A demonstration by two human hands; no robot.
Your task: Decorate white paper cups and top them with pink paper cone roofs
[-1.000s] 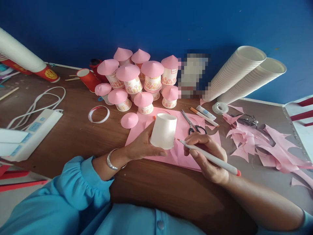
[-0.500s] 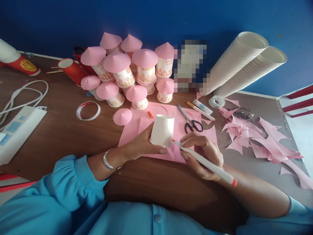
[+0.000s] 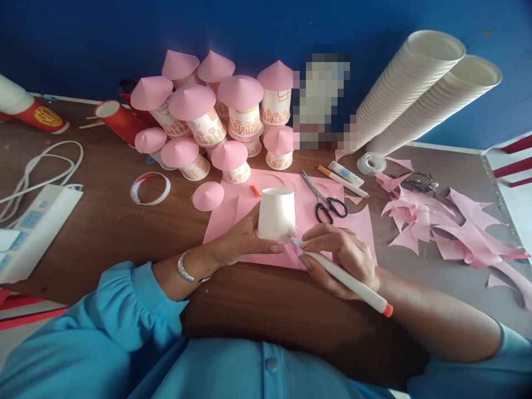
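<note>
My left hand (image 3: 245, 238) is wrapped round a white paper cup (image 3: 276, 215), thumb along its lower side. The cup is held above a sheet of pink paper (image 3: 353, 227). In my right hand (image 3: 338, 257) is a white marker (image 3: 349, 282) with an orange end, its tip against the cup's lower right edge. A small orange mark shows near the tip. An orange marker cap (image 3: 255, 191) lies on the paper behind the cup. Scissors with black handles (image 3: 326, 202) rest on the sheet, beyond my right hand.
Several decorated cups with pink cone roofs (image 3: 239, 94) stand at the back. Two tall stacks of paper cups (image 3: 399, 88) lean at the back right, near clear tape (image 3: 371, 163). Pink paper scraps (image 3: 415, 216) lie right. A power strip (image 3: 45, 233) and tape ring (image 3: 150, 189) are left.
The cup has turned slightly, and the marker tip has moved a little leftward along its lower edge. A small orange mark now shows there. The view has shifted slightly.
</note>
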